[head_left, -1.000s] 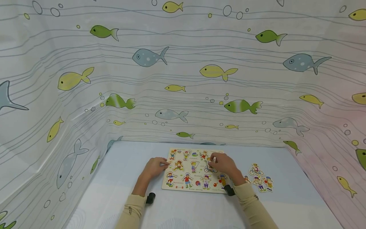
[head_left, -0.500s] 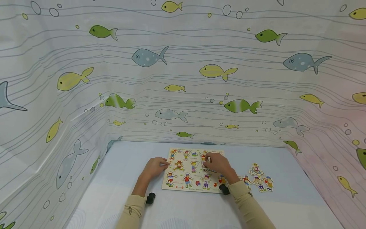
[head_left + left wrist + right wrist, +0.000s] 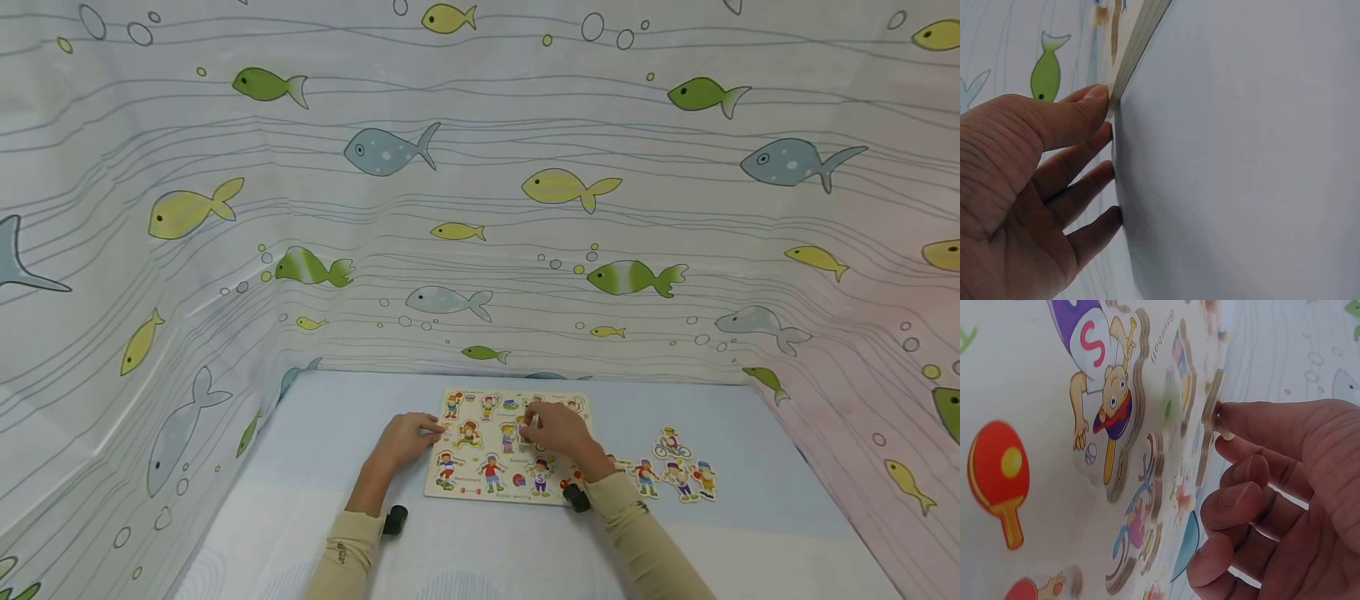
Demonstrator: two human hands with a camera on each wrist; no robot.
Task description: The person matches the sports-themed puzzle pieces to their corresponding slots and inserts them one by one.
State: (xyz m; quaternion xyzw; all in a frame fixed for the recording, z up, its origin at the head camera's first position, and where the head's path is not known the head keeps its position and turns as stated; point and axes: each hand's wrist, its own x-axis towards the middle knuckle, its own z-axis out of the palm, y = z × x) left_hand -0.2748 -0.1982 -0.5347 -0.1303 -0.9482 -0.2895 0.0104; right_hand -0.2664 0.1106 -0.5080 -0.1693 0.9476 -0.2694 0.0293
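A wooden peg puzzle board (image 3: 480, 460) with printed sports figures lies on the table. My right hand (image 3: 557, 427) is over its middle right part, pinching a flat wooden puzzle piece (image 3: 1211, 403) by its small pale knob, between thumb and index finger. The piece appears nearly edge-on in the right wrist view, so its picture is mostly hidden. At the board's left edge, my left hand (image 3: 408, 437) touches with thumb and index finger. Its other fingers (image 3: 1088, 187) extend loosely with their tips at the tablecloth. A baseball player piece (image 3: 1100, 381) sits in the board's front row.
Right of the board lie several loose figure pieces, among them a cyclist (image 3: 670, 444), a figure in purple trousers (image 3: 678, 481) and one in red and blue (image 3: 645, 477). A fish-patterned sheet (image 3: 525, 250) rises behind and at both sides of the table.
My right hand has moved left over the board with the puzzle piece, uncovering the upper right corner and the loose pieces beside the forearm. The left hand has stayed put.
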